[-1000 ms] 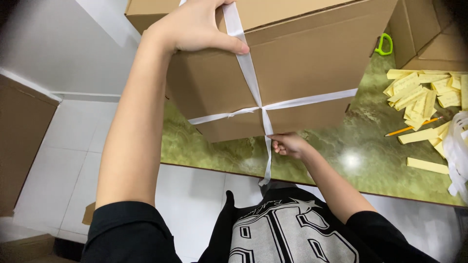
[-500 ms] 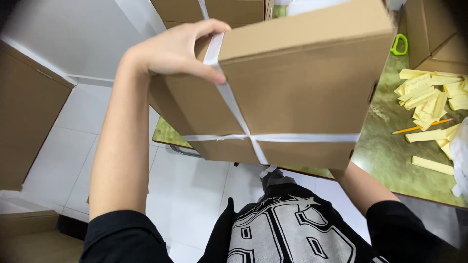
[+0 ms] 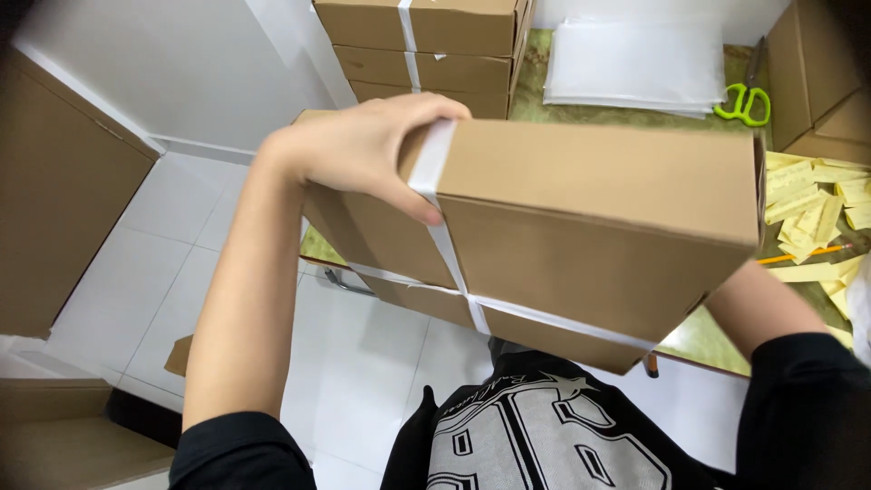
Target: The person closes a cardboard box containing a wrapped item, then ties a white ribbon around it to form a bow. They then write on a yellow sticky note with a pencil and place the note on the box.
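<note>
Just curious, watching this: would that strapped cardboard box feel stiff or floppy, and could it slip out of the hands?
The cardboard box probably handles stiffly: its faces look flat and unbent though lifted off the table. It seems fairly light, since the left hand grips just one top edge. The white strap crossing it likely adds grip.

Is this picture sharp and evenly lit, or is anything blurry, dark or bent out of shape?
Head view: the left hand and cardboard box are lit softly and evenly, with slight blur on the box's near edge; the corners darken into a rounded vignette; straight lines bow near the frame edges, typical of a wide lens; the green scissors and yellow slips look reasonably clear; the right hand is hidden behind the box.
</note>
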